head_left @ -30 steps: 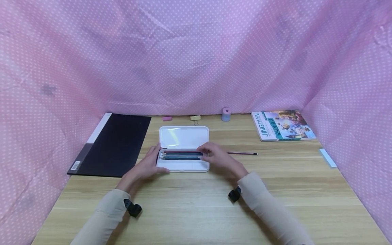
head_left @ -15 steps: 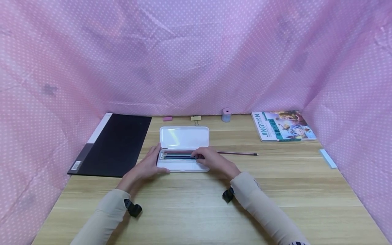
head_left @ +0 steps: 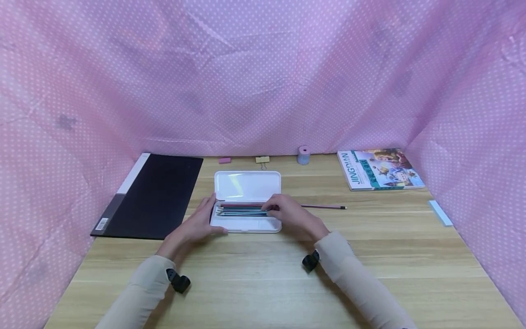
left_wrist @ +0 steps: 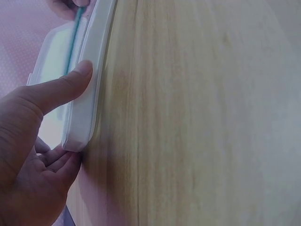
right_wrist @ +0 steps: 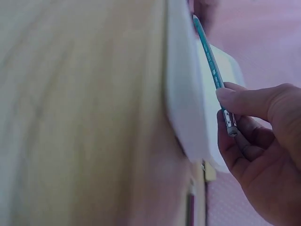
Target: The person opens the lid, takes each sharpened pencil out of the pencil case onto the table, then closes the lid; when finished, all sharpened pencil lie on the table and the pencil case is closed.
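An open white pencil case [head_left: 246, 225] lies on the table, its lid [head_left: 247, 185] tipped back on the far side. Several pencils [head_left: 240, 208] lie in it side by side. My left hand [head_left: 199, 223] grips the case's left end, the thumb along the front wall and the fingers at the corner in the left wrist view. Between thumb and fingers my right hand [head_left: 289, 212] pinches a teal pencil [right_wrist: 210, 56] near its blunt end, over the case. To the right of the case a dark red pencil [head_left: 326, 206] lies on the table, partly behind the right hand.
At the left lies a black folder [head_left: 160, 196]. Along the back stand a pink eraser [head_left: 224, 160], a yellow binder clip [head_left: 262, 160] and a small pink-and-blue cylinder [head_left: 303, 155]. A book [head_left: 380, 169] and a light blue strip [head_left: 440, 213] are at the right.
My right hand went left over the case, then slightly back right, and now pinches the teal pencil. The left hand stays on the case's left end.
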### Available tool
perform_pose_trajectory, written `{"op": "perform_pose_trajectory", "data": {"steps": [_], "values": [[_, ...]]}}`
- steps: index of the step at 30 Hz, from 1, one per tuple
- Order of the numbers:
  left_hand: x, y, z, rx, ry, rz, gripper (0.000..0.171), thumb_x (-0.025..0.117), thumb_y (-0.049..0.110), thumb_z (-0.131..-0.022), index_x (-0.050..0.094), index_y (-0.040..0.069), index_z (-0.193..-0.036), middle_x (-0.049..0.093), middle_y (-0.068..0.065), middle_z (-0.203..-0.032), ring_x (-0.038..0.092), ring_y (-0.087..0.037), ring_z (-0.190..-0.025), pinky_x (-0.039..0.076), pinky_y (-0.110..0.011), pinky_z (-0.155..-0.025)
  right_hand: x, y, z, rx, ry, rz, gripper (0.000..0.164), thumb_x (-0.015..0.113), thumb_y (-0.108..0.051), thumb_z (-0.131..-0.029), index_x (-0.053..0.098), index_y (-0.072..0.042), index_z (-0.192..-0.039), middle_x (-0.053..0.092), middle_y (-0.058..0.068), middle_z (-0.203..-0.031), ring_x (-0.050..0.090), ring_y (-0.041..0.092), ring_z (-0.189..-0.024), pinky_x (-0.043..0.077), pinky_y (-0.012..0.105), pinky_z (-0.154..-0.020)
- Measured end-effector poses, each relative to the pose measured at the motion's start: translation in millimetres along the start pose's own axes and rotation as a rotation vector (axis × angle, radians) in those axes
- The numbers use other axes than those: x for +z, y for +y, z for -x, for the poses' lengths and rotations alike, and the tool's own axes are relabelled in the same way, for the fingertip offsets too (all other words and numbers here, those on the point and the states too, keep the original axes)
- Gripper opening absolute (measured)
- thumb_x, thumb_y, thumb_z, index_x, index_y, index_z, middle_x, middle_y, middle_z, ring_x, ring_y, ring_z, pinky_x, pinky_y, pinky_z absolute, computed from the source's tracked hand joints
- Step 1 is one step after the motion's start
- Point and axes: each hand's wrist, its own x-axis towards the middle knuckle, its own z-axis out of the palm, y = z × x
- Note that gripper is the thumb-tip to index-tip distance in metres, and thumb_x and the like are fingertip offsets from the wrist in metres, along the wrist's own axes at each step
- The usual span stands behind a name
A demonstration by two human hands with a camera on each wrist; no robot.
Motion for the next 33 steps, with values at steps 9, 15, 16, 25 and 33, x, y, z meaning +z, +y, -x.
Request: {"op": "perform_pose_trajectory", "data": {"steps": [9,15,16,25,33], "values": [[0.3,-0.9,-0.5,-0.005,0.008,-0.002,0.122,0.078,0.053,-0.063,-0.005,0.024,-0.148,0.017,-0.011,-0.147,0.023,-0.028,-0.129,0.018,-0.053,-0.106,-37,15,30,-0.037,0.178,-0.049,0.017,0.064,-0.007,-0.085,0.071,-0.014,-0.098,0.065,-0.003,-0.095,0.056,0.012,-0.083,0.049,0.027,-0.072],[0.7,-2.8,-0.3,0.006,0.016,-0.005,0.123,0.079,0.052,-0.063,-0.005,0.025,-0.148,0.015,-0.011,-0.148,0.021,-0.028,-0.131,0.018,-0.053,-0.107,-58,34,63,-0.002,0.248,-0.038,0.016,0.065,-0.007,-0.085,0.070,-0.018,-0.096,0.064,-0.004,-0.093,0.057,0.012,-0.083,0.049,0.030,-0.072],[0.6,-3.2,-0.2,0.008,0.015,-0.007,0.123,0.079,0.052,-0.063,-0.006,0.024,-0.148,0.015,-0.011,-0.148,0.021,-0.029,-0.131,0.018,-0.053,-0.106,-61,38,68,0.002,0.254,-0.032,0.017,0.064,-0.007,-0.085,0.070,-0.018,-0.097,0.064,-0.004,-0.093,0.057,0.013,-0.084,0.049,0.030,-0.072],[0.8,-4.4,0.2,0.005,0.011,-0.016,0.123,0.077,0.056,-0.063,-0.006,0.025,-0.148,0.018,-0.009,-0.146,0.024,-0.026,-0.128,0.019,-0.052,-0.107,-69,73,106,0.125,0.259,0.022,0.019,0.063,-0.006,-0.086,0.069,-0.019,-0.098,0.063,-0.002,-0.098,0.057,0.016,-0.091,0.047,0.035,-0.079],[0.6,-2.6,0.0,-0.003,0.004,-0.023,0.122,0.077,0.055,-0.064,-0.005,0.023,-0.149,0.017,-0.010,-0.146,0.025,-0.028,-0.128,0.020,-0.052,-0.106,-67,93,125,0.221,0.228,0.003,0.018,0.061,-0.011,-0.088,0.069,-0.023,-0.099,0.061,-0.004,-0.103,0.054,0.018,-0.099,0.043,0.041,-0.086]]}}
